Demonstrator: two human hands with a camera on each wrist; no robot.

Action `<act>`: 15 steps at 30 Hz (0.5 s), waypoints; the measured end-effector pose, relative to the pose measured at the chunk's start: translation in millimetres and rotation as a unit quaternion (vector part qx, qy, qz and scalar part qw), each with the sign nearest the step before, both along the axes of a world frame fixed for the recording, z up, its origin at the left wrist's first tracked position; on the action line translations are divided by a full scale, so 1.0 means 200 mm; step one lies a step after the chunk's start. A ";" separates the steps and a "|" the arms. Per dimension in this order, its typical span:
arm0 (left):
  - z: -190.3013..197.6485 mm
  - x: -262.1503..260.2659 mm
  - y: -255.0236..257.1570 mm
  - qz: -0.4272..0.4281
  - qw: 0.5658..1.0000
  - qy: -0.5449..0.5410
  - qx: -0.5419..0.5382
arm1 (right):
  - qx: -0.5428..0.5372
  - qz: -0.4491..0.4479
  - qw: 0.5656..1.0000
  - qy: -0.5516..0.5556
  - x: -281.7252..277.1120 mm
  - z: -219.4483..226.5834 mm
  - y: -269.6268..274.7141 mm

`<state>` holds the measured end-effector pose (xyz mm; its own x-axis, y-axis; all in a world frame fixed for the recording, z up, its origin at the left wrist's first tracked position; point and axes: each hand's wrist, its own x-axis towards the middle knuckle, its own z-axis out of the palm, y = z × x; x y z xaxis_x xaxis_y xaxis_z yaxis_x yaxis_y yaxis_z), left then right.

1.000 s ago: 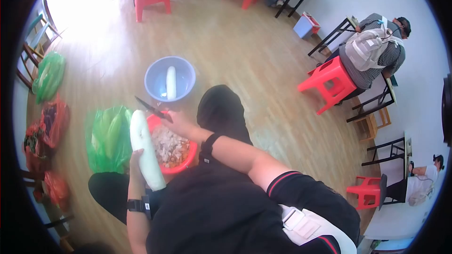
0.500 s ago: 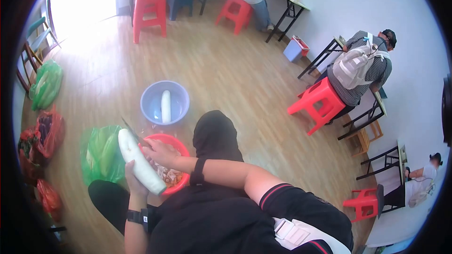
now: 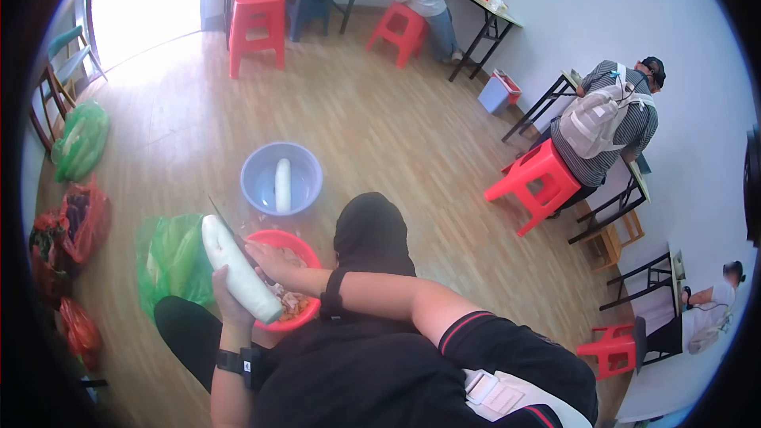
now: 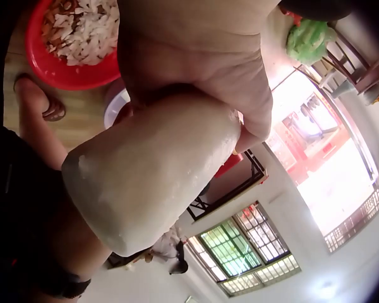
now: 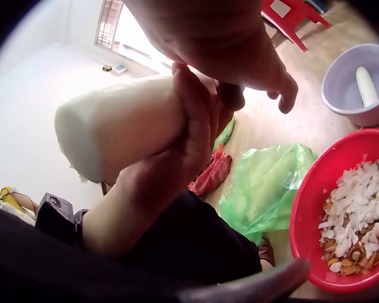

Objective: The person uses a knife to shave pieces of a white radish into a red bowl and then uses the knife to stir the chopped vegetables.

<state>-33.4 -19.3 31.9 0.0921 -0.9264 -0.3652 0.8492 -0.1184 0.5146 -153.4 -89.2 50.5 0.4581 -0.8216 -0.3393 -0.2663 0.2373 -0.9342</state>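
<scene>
My left hand [image 3: 231,299] grips a long peeled white radish [image 3: 242,276] around its lower middle, tilted over the near left side of a red basin [image 3: 315,311]. White peelings [image 5: 360,208] lie over orange-brown scraps in that basin. Along the radish's right side, my right hand [image 3: 273,263] holds a knife [image 3: 216,208], its thin blade angled up and left past the upper end. Much of the handle is hidden by the hand. In the left wrist view, the smooth, pale near end of the radish [image 4: 151,170] fills the middle.
Beyond the red basin stands a blue basin [image 3: 247,196] with another white radish [image 3: 283,184]. A green bag [image 3: 166,265] of long pale vegetables lies to the left. More bags [image 3: 79,226] line the left wall. People sit on red stools [image 3: 539,186] at tables along the right.
The knife and right hand have come from above the red basin to the radish's side, then slid slightly along it. The left hand keeps its hold, and the radish tilts more to the left.
</scene>
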 end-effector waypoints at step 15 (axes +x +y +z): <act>0.16 -0.06 0.00 -0.038 0.998 0.052 0.025 | -0.162 0.218 0.737 -0.619 -0.59 1.22 0.02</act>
<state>-45.8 -19.6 64.1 -0.0186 -0.9100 -0.4141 0.8851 -0.2076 0.4164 -271.3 -84.4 293.9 0.4971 -0.4501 0.7419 0.8522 0.0921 -0.5151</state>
